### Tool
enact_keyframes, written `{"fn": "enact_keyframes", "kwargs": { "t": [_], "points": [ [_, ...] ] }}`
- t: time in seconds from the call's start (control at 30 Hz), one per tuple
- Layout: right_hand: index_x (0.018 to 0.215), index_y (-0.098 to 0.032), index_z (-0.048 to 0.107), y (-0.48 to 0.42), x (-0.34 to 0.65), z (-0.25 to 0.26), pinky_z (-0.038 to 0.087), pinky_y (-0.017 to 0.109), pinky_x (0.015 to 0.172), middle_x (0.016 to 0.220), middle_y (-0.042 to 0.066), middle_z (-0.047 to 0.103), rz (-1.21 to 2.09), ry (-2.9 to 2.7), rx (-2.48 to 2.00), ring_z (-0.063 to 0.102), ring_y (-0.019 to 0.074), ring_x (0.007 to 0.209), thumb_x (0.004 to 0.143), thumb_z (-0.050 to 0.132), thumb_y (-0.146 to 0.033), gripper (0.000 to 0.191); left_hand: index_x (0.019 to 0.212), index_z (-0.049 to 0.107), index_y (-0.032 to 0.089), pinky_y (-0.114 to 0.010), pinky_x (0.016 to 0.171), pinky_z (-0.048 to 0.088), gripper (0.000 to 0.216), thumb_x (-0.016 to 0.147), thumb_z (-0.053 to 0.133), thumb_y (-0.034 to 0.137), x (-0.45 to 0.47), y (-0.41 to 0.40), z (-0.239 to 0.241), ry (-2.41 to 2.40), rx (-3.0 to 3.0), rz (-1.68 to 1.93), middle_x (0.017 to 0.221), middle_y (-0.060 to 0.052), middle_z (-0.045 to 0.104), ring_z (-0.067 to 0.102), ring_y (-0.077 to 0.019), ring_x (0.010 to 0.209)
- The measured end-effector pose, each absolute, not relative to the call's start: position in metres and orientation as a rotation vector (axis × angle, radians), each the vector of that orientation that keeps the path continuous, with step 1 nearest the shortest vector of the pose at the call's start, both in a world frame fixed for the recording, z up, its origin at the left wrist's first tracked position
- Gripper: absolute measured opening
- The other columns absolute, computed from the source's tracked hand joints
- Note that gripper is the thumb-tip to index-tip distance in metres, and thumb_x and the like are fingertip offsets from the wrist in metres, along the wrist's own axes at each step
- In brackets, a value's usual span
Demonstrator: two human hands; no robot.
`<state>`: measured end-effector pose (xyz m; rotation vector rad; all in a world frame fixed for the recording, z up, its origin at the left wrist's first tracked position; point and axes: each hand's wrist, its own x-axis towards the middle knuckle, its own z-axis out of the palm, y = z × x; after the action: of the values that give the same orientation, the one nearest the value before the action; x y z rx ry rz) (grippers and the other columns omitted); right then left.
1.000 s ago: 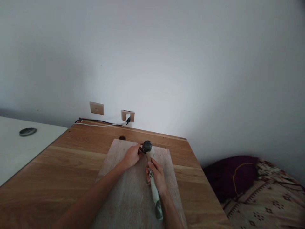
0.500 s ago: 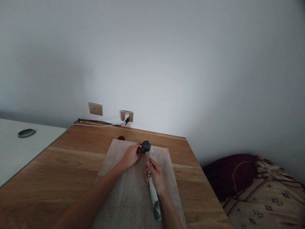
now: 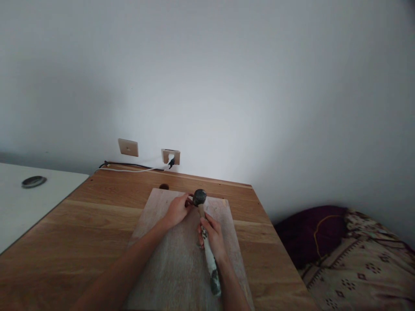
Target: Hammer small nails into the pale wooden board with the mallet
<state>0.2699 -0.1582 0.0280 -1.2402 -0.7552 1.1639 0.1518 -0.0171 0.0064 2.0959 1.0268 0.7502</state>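
A hammer [image 3: 200, 197] with a dark round head and a pale, stained wooden handle lies over a light wooden board [image 3: 181, 259] on the brown table. My right hand [image 3: 212, 235] is wrapped round the handle just below the head. My left hand [image 3: 177, 211] rests on the board with its fingertips pinched together right beside the hammer head. What those fingertips pinch is too small to make out.
The wooden table [image 3: 81, 224] meets a white wall with a switch plate [image 3: 128, 147] and a socket [image 3: 170, 156] with plugged cables. A white surface [image 3: 19, 203] with a dark round disc [image 3: 33, 182] adjoins on the left. A patterned cloth [image 3: 356, 268] and a dark cushion [image 3: 308, 233] lie lower right.
The hammer head has shifted only slightly near my left fingertips. Both hands stay where they were; the view has drifted a little.
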Motion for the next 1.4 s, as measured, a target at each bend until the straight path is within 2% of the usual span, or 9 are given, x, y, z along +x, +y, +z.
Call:
{"fn": "enact_keyframes", "kwargs": {
  "t": [0.2,0.33,0.4,0.5,0.67,0.83,1.13,1.27,1.4],
  "points": [
    [0.108,-0.018,0.065,-0.160,0.287,0.039,0.033,0.020,0.029,0.058,-0.009,0.053,0.986,-0.562,-1.130,0.041,0.0070,0.034,0.074,0.077,-0.057,0.054,0.119,0.064,0.019,-0.030,0.081,0.052,0.043,0.078,0.063,0.007,0.151,-0.018,0.011,1.006,2.136,0.719,0.099,-0.004,0.075,0.068,-0.0166,0.079],
    [0.109,-0.020,0.064,-0.160,0.299,0.038,0.032,0.019,0.031,0.059,-0.009,0.051,0.918,-0.479,-1.079,0.039,0.0064,0.035,0.073,0.076,-0.056,0.052,0.113,0.067,0.020,-0.037,0.096,0.049,0.034,0.080,0.065,0.012,0.146,-0.034,0.018,0.855,2.386,0.778,0.118,-0.009,0.068,0.064,-0.0232,0.103],
    [0.108,-0.020,0.063,-0.160,0.301,0.037,0.031,0.019,0.031,0.059,-0.010,0.049,0.904,-0.467,-1.060,0.038,0.0060,0.036,0.074,0.075,-0.054,0.050,0.105,0.069,0.021,-0.041,0.103,0.045,0.023,0.083,0.067,0.015,0.146,-0.048,0.023,0.638,2.586,0.686,0.115,-0.010,0.069,0.061,-0.0271,0.112],
    [0.108,-0.020,0.063,-0.160,0.300,0.036,0.030,0.019,0.031,0.059,-0.010,0.048,0.903,-0.481,-1.051,0.038,0.0061,0.036,0.074,0.075,-0.054,0.050,0.094,0.070,0.021,-0.042,0.102,0.044,0.011,0.086,0.066,0.015,0.156,-0.069,0.029,0.438,2.732,0.528,0.101,-0.010,0.072,0.063,-0.0283,0.107],
    [0.099,-0.020,0.062,-0.161,0.297,0.037,0.034,0.020,0.031,0.057,-0.009,0.050,0.927,-0.486,-1.088,0.039,0.0066,0.035,0.071,0.077,-0.057,0.048,0.083,0.069,0.020,-0.038,0.096,0.046,0.022,0.087,0.056,0.002,0.173,-0.086,0.031,0.412,2.729,0.511,0.087,-0.009,0.072,0.067,-0.0270,0.093],
    [0.103,-0.021,0.061,-0.161,0.298,0.037,0.032,0.019,0.030,0.058,-0.009,0.051,0.943,-0.460,-1.086,0.039,0.0068,0.035,0.070,0.077,-0.056,0.051,0.093,0.072,0.020,-0.033,0.085,0.050,0.026,0.088,0.052,0.004,0.155,-0.059,0.031,0.674,2.603,0.544,0.097,-0.008,0.071,0.067,-0.0236,0.090],
    [0.106,-0.022,0.064,-0.160,0.291,0.035,0.031,0.021,0.032,0.059,-0.008,0.051,0.921,-0.513,-1.126,0.040,0.0078,0.035,0.077,0.070,-0.054,0.043,0.097,0.074,0.019,-0.033,0.094,0.049,0.032,0.081,0.053,0.000,0.117,0.004,0.022,0.862,2.382,0.677,0.100,-0.009,0.074,0.068,-0.0231,0.098],
    [0.104,-0.022,0.063,-0.160,0.290,0.036,0.030,0.020,0.031,0.057,-0.009,0.050,0.920,-0.497,-1.124,0.039,0.0074,0.034,0.074,0.072,-0.057,0.047,0.105,0.073,0.019,-0.033,0.094,0.050,0.034,0.082,0.055,0.001,0.124,0.002,0.016,0.839,2.362,0.705,0.103,-0.009,0.075,0.068,-0.0217,0.099],
    [0.102,-0.021,0.063,-0.160,0.290,0.039,0.031,0.019,0.030,0.057,-0.009,0.051,0.912,-0.475,-1.127,0.040,0.0067,0.034,0.070,0.076,-0.058,0.051,0.104,0.071,0.018,-0.032,0.092,0.052,0.033,0.081,0.055,0.000,0.127,0.000,0.010,0.865,2.290,0.762,0.102,-0.007,0.075,0.069,-0.0198,0.096]
  ]
}}
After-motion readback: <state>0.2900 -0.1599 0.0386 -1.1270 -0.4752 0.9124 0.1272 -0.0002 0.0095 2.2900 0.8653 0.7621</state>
